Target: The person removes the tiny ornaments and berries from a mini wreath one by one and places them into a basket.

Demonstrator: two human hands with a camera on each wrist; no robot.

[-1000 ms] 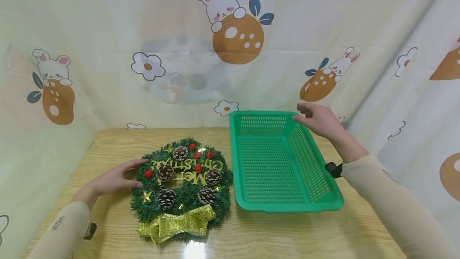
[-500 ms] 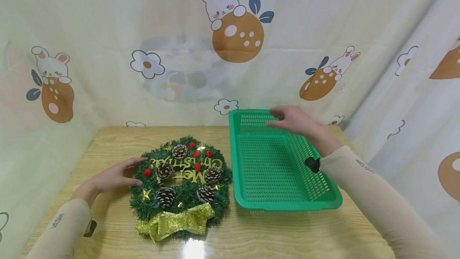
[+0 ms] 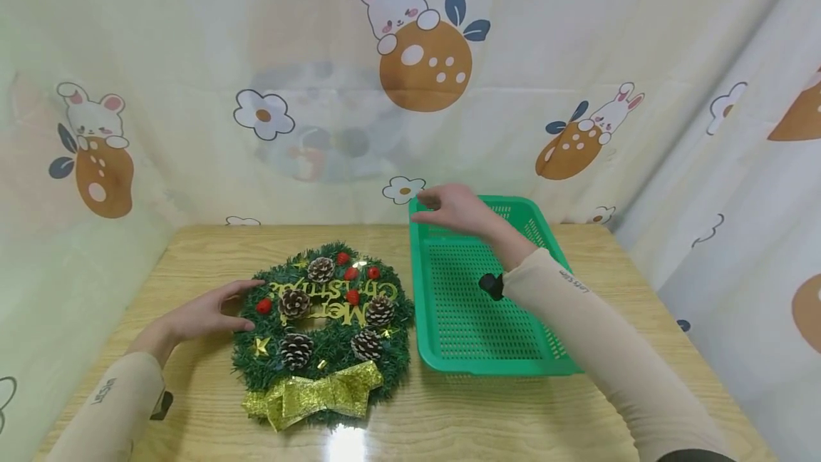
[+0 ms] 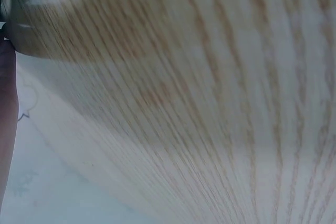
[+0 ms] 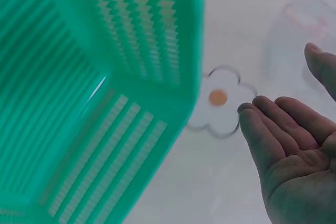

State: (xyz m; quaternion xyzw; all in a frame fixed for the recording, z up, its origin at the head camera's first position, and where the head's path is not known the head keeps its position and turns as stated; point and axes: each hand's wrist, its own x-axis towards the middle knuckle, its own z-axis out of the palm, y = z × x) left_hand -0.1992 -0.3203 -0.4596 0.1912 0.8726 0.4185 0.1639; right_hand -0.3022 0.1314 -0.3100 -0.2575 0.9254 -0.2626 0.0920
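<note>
A green wreath (image 3: 263, 362) lies flat on the table, with pine cones, red berries, gold lettering and a gold bow (image 3: 327, 396) at its near edge. My left hand (image 3: 199, 316) touches the wreath's left side, thumb and fingers spread. To the wreath's right stands an empty green basket (image 3: 487, 305). Over the basket's far left corner hovers my right hand (image 3: 458, 211), holding nothing. In the right wrist view that hand (image 5: 299, 145) has its fingers extended beside the basket (image 5: 194, 77), apart from the rim. The left wrist view shows mostly blurred table (image 4: 184, 103).
Behind the wooden table (image 3: 449, 426) hangs a pale curtain (image 3: 333, 20) printed with rabbits, orange fruit and flowers. The curtain continues along the left and right sides. My right forearm (image 3: 596, 326) crosses over the basket's right side.
My right hand has moved left from the basket's far right corner, across its back rim, to the far left corner. The left hand, wreath and basket stay in place.
</note>
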